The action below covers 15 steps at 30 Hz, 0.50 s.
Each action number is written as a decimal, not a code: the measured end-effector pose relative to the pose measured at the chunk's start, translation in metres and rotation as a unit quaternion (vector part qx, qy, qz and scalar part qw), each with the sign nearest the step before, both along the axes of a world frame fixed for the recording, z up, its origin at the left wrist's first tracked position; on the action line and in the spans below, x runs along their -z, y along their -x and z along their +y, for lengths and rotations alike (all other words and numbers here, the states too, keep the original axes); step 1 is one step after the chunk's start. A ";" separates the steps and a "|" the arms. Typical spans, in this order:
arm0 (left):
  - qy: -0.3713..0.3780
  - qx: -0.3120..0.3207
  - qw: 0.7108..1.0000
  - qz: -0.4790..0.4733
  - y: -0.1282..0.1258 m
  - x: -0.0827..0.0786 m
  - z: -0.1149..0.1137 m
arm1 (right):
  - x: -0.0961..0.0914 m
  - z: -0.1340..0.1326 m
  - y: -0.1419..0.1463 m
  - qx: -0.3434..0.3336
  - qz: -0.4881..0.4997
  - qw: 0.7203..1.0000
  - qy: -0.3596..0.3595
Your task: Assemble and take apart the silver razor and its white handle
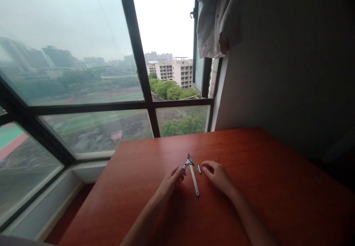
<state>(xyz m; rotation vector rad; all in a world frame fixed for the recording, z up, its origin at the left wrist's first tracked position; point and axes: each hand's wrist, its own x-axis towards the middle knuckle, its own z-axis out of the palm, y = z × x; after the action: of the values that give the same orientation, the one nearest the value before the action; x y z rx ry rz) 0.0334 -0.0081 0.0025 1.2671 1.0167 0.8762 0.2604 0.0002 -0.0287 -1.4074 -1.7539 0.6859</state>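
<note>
A metal drawing compass lies spread on the reddish wooden table, its hinge pointing away from me. My left hand pinches the shorter left leg of the compass with closed fingers. My right hand rests on the table just right of the compass, fingers curled, its fingertips next to a small dark cylindrical piece that lies loose between the hand and the long leg.
The table stands against a grey wall on the right and large windows ahead and to the left. A bunched curtain hangs at the top. The floor drops away at the table's left edge.
</note>
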 end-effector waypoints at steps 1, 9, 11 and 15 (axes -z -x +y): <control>0.007 0.001 1.000 0.005 -0.001 0.000 0.000 | -0.003 -0.002 0.002 -0.031 0.056 0.998 0.022; 0.059 0.043 0.997 -0.002 -0.004 -0.004 -0.004 | -0.012 -0.014 0.015 -0.189 0.261 0.940 0.110; 0.062 0.055 0.997 -0.007 -0.005 -0.004 -0.004 | -0.012 -0.015 0.019 -0.200 0.277 0.934 0.110; 0.047 0.065 0.997 0.014 -0.006 -0.004 -0.006 | -0.012 -0.017 0.023 -0.197 0.305 0.927 0.096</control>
<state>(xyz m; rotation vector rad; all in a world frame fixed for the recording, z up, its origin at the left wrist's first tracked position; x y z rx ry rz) 0.0391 -0.0144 0.0062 1.2530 0.9747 0.7051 0.2370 -0.0169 -0.0168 -0.8158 -1.4848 1.3777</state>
